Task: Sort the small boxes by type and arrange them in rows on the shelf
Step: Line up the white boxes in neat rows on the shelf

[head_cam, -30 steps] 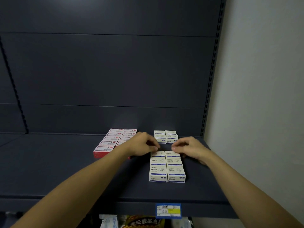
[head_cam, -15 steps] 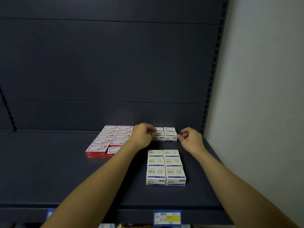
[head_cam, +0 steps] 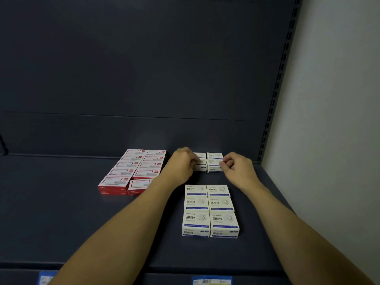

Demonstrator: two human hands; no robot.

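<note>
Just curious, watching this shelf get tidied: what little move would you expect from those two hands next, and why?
Probably drawing the rear white boxes forward to meet the front white boxes. The left hand and right hand flank that rear cluster with fingers curled at its sides, and a bare strip of shelf separates the two white groups.

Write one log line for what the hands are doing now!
left hand: on rear white boxes | right hand: at same boxes | red boxes: in rows | shelf

Pale wall (head_cam: 333,120); blurred, perhaps price, tags (head_cam: 212,280).
</note>
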